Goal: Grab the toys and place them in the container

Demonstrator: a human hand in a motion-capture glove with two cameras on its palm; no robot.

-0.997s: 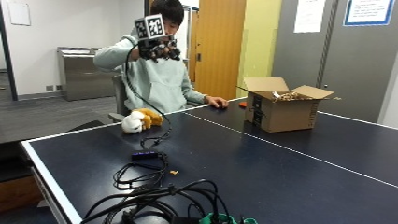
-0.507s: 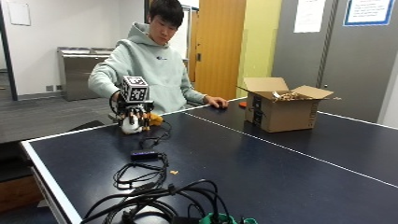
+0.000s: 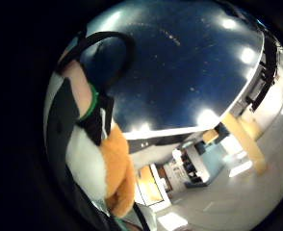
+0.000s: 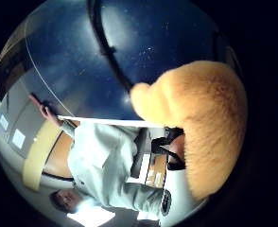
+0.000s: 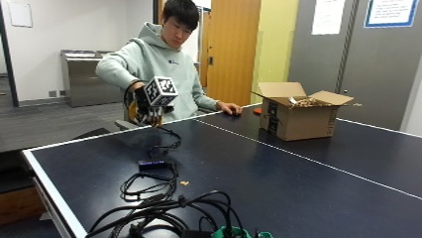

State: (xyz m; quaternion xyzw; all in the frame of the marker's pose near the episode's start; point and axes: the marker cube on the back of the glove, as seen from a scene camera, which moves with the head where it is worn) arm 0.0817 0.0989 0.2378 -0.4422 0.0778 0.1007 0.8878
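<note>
1. Bottom of the outside view, nearest the camera: a tangle of cables (image 5: 165, 208) lies on the table (image 5: 316, 198), with a small blue device (image 5: 153, 164) just above it in the frame.
2. Left of centre: the right hand (image 5: 146, 105) is lifted above the table's near-left part. It holds the plush toy (image 5: 139, 115), of which only a little orange shows under the glove.
3. The palm views show the toy better: orange fur (image 4: 203, 123) fills much of the thumb-side view, and white and orange fur (image 3: 103, 168) lies against the palm in the other, with dark table beyond. The fingers appear curled round it.
4. Centre: the bare hand (image 5: 231, 108) rests flat on the table.
5. Right of centre, farther back: the open box (image 5: 296, 121) stands well apart from the toy, flaps up, something pale inside.
6. Judged step: carrying the toy. Next it must travel right across the frame, clear the flaps, and be released over the opening.
</note>
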